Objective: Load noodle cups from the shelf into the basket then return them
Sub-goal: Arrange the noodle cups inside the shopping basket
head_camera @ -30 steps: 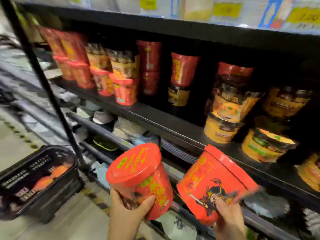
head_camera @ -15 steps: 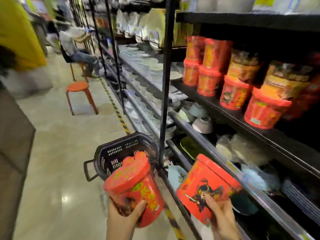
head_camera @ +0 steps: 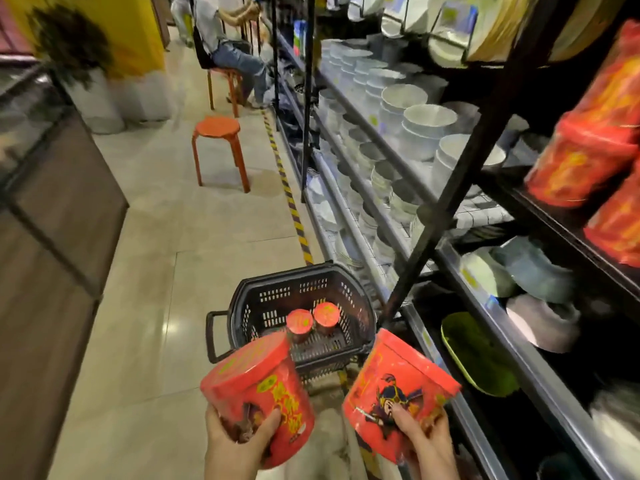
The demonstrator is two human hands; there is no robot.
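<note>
My left hand (head_camera: 235, 441) grips a red noodle cup (head_camera: 258, 389) from below, tilted with its lid up and left. In my right hand (head_camera: 427, 441) is a second red noodle cup (head_camera: 391, 389) with a cartoon figure on its side. Both cups hang low in front of me, just short of a black plastic basket (head_camera: 277, 297) that stands on the floor. Two red-lidded cups (head_camera: 313, 318) stand upright inside the basket. More red noodle cups (head_camera: 588, 157) sit on the black shelf at the upper right.
A long shelf rack (head_camera: 450, 188) with stacked white bowls (head_camera: 408, 129) runs along the right. An orange stool (head_camera: 218, 147) stands in the aisle ahead, a seated person (head_camera: 225, 39) beyond it. A wooden counter (head_camera: 52, 216) lines the left. Yellow-black tape (head_camera: 291, 202) marks the floor.
My view has swung left from the noodle shelf to the aisle. The basket now lies straight ahead of the two cups, which stay in my hands.
</note>
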